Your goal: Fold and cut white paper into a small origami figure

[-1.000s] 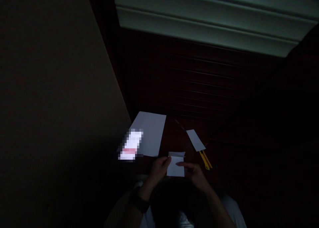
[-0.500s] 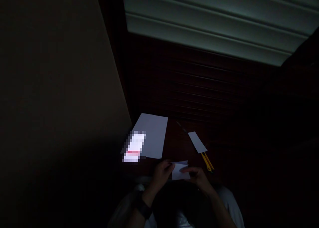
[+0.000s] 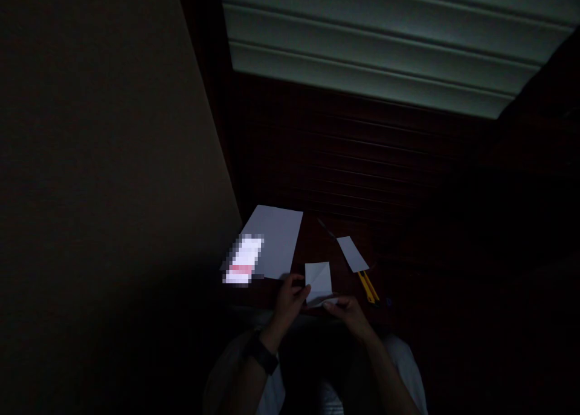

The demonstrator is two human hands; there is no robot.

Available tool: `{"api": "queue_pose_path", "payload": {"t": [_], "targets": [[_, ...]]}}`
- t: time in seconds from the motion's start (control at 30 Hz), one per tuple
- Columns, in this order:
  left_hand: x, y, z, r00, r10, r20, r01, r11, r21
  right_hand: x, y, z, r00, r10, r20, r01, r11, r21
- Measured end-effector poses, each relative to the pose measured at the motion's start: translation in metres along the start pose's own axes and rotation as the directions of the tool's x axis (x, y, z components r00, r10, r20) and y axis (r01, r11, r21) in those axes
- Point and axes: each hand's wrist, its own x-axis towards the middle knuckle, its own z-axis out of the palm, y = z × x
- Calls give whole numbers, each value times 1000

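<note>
Between my hands, close to the table's near edge, is a small piece of white paper [image 3: 318, 277] with a diagonal crease and a flap raised along its near side. My left hand [image 3: 290, 298] has its thumb on the paper's left edge, fingers bent beside it. My right hand [image 3: 348, 312] pinches the near flap at the lower right, thumb on top. A yellow utility knife [image 3: 369, 288] lies to the right, partly under a narrow white paper strip [image 3: 352, 254]. The scene is dark, so fine finger contact is hard to see.
A large white sheet [image 3: 278, 240] lies at the table's far left, with a bright, blurred-out phone-like screen [image 3: 244, 261] over its corner. A thin long object [image 3: 326, 228] sits beyond the strip. A wall [image 3: 194, 161] rises on the left, and a slatted shutter [image 3: 362, 58] stands behind.
The small paper has opened out: its far part now lies away from me, and the flap is at the near side. My right hand has moved slightly left. The view has shifted slightly.
</note>
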Motion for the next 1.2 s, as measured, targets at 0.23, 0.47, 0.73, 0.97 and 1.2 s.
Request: {"api": "queue_pose_path", "payload": {"t": [0.23,0.47,0.73,0.97,1.2], "targets": [[-9,2,20,999,41,15,-41,999,-2,0,18,-7,985,-4,-173,19,996,88],[-18,10,29,998,32,47,-32,999,2,-2,17,-9,976,-45,-211,63,995,81],[-14,10,22,989,-44,138,67,985,-162,-3,6,-7,995,-18,-95,27,995,98],[-15,14,18,979,-63,195,108,967,-231,0,5,-8,997,58,-49,-51,988,146],[-14,15,17,975,-42,217,92,970,-225,6,13,-8,987,67,-144,-48,990,132]]}}
